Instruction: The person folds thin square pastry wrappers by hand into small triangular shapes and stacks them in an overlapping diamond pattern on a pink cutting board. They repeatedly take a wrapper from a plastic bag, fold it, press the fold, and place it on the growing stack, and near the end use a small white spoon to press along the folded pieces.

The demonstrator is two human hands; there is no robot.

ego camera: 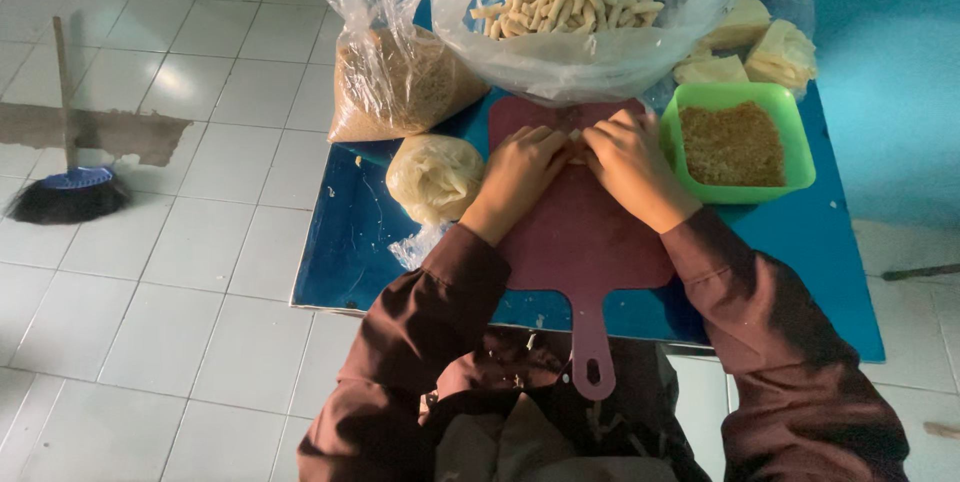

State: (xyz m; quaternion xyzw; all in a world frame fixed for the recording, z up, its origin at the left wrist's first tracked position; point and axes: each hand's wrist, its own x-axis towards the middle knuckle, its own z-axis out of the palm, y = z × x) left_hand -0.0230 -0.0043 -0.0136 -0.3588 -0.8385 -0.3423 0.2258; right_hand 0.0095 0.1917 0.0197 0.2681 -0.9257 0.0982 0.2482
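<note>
My left hand (520,174) and my right hand (628,162) rest side by side, knuckles up, at the far end of a maroon cutting board (590,242) with a long handle. The fingers curl down over a small pale piece between them, mostly hidden. Just beyond my hands stands a clear bag (590,17) full of pale rolled sticks. A green square container (745,142) of brown crumbs sits right of my right hand. A pale wrapped lump (433,177) lies left of my left hand.
A low blue table (345,252) carries everything. A clear bag of brown crumbs (400,87) stands at its back left. Folded pale wrappers (770,47) lie at the back right. A dark broom (70,192) lies on the white tiled floor at left.
</note>
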